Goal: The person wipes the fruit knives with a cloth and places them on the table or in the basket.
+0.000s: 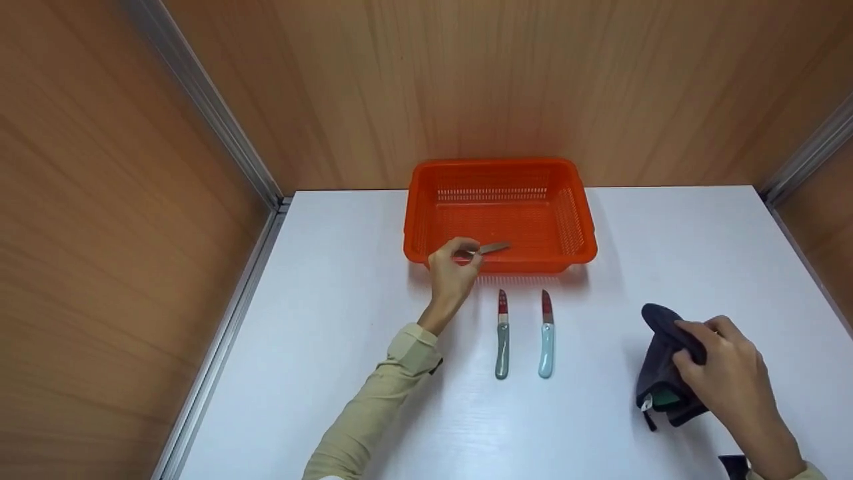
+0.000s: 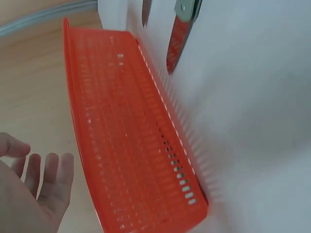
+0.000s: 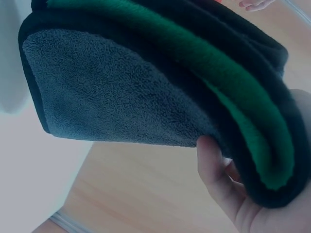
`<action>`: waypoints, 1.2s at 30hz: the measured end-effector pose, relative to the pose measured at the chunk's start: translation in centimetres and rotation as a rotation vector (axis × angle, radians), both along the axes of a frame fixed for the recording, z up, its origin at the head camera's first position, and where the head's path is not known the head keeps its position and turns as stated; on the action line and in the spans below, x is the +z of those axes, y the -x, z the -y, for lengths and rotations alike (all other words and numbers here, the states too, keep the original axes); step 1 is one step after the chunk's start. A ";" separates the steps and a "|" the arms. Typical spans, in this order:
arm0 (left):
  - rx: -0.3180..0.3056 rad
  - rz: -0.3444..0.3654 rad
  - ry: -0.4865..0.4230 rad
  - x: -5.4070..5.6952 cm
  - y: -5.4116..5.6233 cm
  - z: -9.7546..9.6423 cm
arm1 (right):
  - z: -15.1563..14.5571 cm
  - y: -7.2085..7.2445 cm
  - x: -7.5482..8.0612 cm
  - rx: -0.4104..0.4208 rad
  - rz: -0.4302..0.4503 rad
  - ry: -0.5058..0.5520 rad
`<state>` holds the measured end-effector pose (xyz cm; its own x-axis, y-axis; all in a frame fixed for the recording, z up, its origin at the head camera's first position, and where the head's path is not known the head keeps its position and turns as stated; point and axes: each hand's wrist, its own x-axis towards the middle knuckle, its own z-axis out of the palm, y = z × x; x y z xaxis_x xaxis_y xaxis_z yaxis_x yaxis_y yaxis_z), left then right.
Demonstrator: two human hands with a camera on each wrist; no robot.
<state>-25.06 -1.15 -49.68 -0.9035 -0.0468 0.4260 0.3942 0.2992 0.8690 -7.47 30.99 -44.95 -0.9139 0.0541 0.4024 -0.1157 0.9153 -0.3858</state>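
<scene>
In the head view my left hand [image 1: 453,267] is over the front rim of an orange plastic basket [image 1: 586,253]. A knife blade [image 1: 495,247] shows just beyond its fingertips; the handle is hidden. In the left wrist view the fingers of that hand [image 2: 39,194] are loosely spread, with no knife visible between them. My right hand [image 1: 733,367] grips a folded dark cloth [image 1: 656,367] at the right. The right wrist view shows the cloth's grey pile [image 3: 112,87], black edging and green inner side, with the thumb [image 3: 211,160] against it.
Two knives lie side by side in front of the basket: one with a grey-green handle [image 1: 502,350], one with a light blue handle [image 1: 546,350]. Both blades point toward the basket. The white table [image 1: 320,300] is bounded by wooden panels [image 1: 346,100] behind and at both sides.
</scene>
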 end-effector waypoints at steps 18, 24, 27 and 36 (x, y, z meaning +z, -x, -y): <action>0.029 0.084 -0.039 -1.8 -5.1 -1.4 | 0.2 0.2 0.4 0.003 -0.059 0.006; -0.010 0.243 0.048 -2.8 -6.2 -2.0 | 0.3 0.0 0.3 -0.002 -0.050 0.027; -0.036 0.328 0.133 -3.3 -6.7 -2.2 | 0.4 -0.1 0.4 -0.006 -0.050 0.027; -0.094 0.484 0.276 -4.8 -7.4 -2.5 | 0.6 0.1 0.3 0.034 -0.122 0.009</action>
<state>-17.62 1.31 -54.47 -0.9938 0.0980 -0.0535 0.0058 0.5235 0.8520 -7.58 30.43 -44.61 -0.8594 0.0282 0.5105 -0.1931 0.9066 -0.3752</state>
